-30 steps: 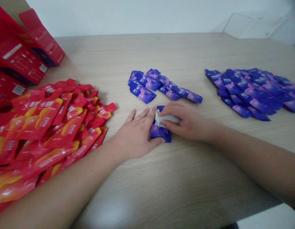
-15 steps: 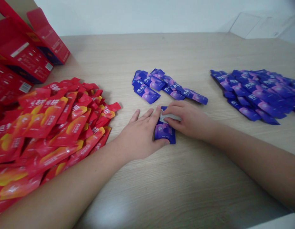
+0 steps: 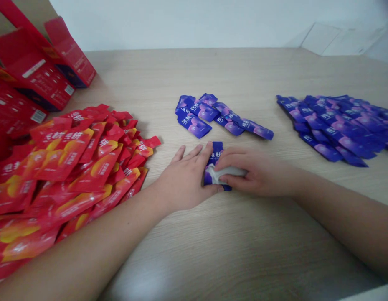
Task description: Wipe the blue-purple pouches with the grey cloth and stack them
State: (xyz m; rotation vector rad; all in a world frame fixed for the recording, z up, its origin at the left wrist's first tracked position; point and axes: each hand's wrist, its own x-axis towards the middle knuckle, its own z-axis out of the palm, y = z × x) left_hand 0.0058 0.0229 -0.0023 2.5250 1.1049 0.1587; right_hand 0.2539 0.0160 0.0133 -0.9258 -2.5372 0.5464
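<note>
A purple sachet (image 3: 217,148) lies flat on the table between my hands. My left hand (image 3: 186,177) rests spread along its left side, thumb at the near corner and index finger by the top edge, touching it. My right hand (image 3: 259,171) pinches a crumpled white cloth or tissue (image 3: 214,174), pressed on the sachet's lower half and covering part of its print. Beyond the hands, a small group of purple sachets (image 3: 195,125) lies loosely overlapped.
A big heap of red sachets (image 3: 100,163) fills the left side, close to my left forearm. Behind it stand red cardboard boxes (image 3: 46,79) with open flaps. On the right lies a larger pile of purple sachets (image 3: 334,125). A white wall (image 3: 194,25) borders the table's far edge.
My right hand has slid the white cloth or tissue from the sachet's upper part down to its lower half, uncovering the white lettering. My left hand has stayed in place.
</note>
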